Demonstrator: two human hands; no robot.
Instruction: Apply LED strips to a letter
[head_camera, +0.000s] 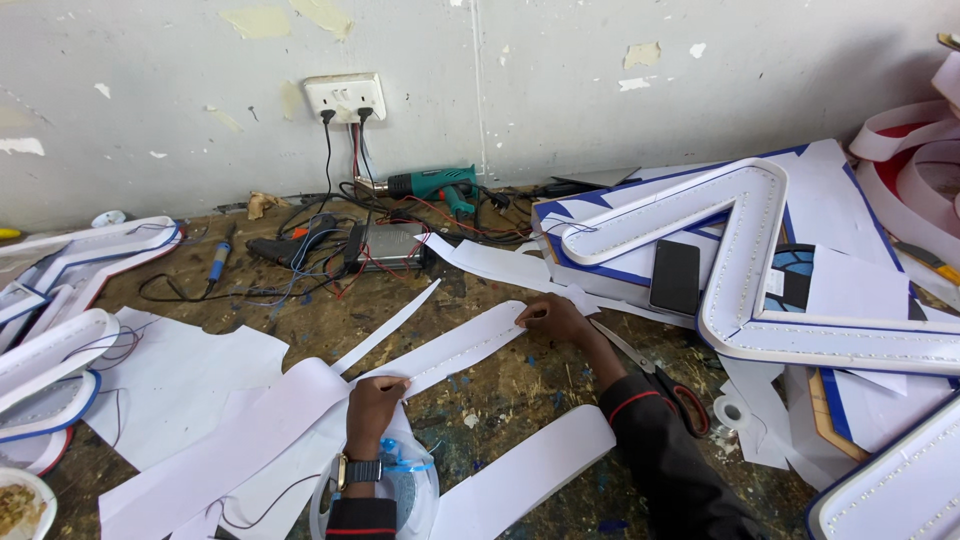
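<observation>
While your fingertips pinch each end of the white strip (455, 350), left hand (372, 403) near you and right hand (556, 318) farther out, it lies flat on the workbench (520, 385). Uneven pull could crease or skew it. Scissors (660, 385) lie under your right forearm; loose paper sheets (190, 365) could snag it.

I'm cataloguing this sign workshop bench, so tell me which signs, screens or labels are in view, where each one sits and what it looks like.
Channel-letter sign: right of bench, angular, white with blue edge, dotted inside.
Phone: lying on that sign, black rectangle, screen dark.
Sign shell: far left, white, blue trim.
White strip: centre, long, held between left hand and right hand.
</observation>
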